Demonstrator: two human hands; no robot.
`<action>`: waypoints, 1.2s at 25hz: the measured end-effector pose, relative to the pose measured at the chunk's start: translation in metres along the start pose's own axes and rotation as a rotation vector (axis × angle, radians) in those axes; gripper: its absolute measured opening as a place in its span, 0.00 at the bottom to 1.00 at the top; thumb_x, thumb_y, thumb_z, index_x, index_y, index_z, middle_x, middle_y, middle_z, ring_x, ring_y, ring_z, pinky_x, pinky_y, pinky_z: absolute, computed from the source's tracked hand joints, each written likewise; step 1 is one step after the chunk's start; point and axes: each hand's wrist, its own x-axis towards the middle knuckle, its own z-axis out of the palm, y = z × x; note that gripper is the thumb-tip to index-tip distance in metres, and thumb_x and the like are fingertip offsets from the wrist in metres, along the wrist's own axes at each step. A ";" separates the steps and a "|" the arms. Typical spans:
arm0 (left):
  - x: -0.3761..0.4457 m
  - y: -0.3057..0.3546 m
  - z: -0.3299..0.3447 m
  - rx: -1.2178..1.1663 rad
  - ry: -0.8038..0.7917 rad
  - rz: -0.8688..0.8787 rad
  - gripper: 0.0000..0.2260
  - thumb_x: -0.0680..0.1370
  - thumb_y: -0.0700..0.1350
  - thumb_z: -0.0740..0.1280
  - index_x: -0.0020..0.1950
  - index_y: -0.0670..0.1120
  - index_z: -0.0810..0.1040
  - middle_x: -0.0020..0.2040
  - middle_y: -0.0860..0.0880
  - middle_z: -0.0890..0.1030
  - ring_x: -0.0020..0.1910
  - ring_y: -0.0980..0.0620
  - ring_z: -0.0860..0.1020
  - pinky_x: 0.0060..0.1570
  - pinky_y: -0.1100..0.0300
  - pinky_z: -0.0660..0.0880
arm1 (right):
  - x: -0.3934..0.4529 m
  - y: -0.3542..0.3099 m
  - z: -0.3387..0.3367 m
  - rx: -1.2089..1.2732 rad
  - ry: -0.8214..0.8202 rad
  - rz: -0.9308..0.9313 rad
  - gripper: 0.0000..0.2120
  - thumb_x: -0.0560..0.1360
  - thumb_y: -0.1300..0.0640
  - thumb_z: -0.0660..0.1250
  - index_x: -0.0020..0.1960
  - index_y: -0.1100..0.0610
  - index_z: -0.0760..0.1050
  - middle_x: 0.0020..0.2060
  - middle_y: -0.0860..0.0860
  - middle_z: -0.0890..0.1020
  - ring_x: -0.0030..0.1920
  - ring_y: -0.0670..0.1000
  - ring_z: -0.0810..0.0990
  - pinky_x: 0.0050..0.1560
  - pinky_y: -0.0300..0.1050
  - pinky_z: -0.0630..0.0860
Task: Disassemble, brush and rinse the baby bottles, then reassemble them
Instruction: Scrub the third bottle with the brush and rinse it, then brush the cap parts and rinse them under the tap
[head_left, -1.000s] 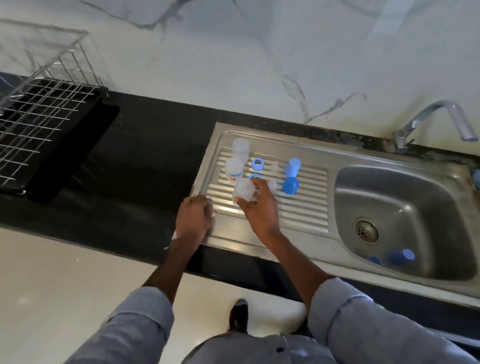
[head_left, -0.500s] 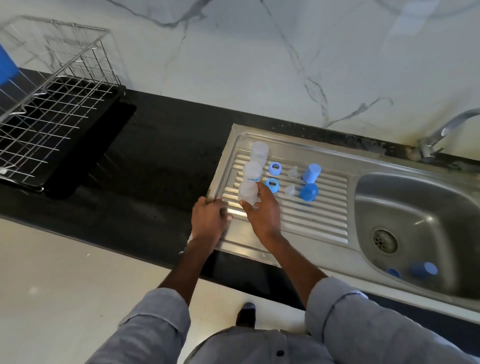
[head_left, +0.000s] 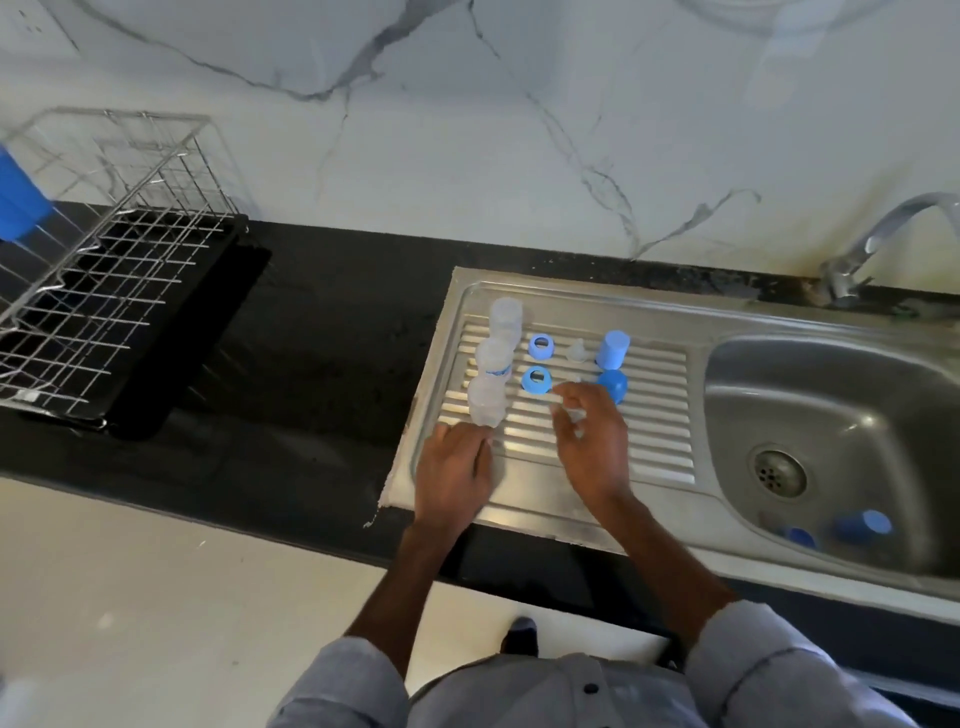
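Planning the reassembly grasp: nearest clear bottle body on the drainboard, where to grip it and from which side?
Grip the nearest bottle body around its cylindrical wall, probably from the left, where the left hand already sits. It seems to stand upright; another body crowds its far side and the blue ring its right.

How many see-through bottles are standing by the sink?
3, in a row on the left of the draining board: the far bottle, the middle bottle with a blue mark, and the near bottle just beyond the left hand.
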 end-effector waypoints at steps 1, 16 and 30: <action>-0.001 0.014 0.008 -0.044 -0.002 0.058 0.07 0.79 0.38 0.69 0.56 0.45 0.83 0.50 0.49 0.84 0.48 0.48 0.77 0.47 0.53 0.75 | 0.001 0.005 -0.015 0.011 0.045 -0.005 0.11 0.79 0.62 0.70 0.57 0.49 0.79 0.52 0.43 0.81 0.49 0.45 0.81 0.45 0.45 0.80; 0.066 0.251 0.220 -0.180 -0.575 0.357 0.15 0.77 0.41 0.68 0.64 0.47 0.81 0.63 0.50 0.81 0.63 0.51 0.77 0.67 0.62 0.69 | -0.001 0.157 -0.268 -0.064 0.284 0.471 0.10 0.79 0.60 0.68 0.46 0.45 0.81 0.42 0.40 0.83 0.44 0.39 0.82 0.43 0.33 0.78; 0.060 0.245 0.271 0.300 -0.621 0.411 0.15 0.72 0.55 0.64 0.56 0.54 0.83 0.53 0.56 0.84 0.56 0.51 0.80 0.64 0.52 0.69 | 0.020 0.295 -0.274 -0.788 -0.811 0.679 0.29 0.74 0.51 0.77 0.70 0.58 0.71 0.66 0.58 0.76 0.66 0.58 0.78 0.62 0.52 0.77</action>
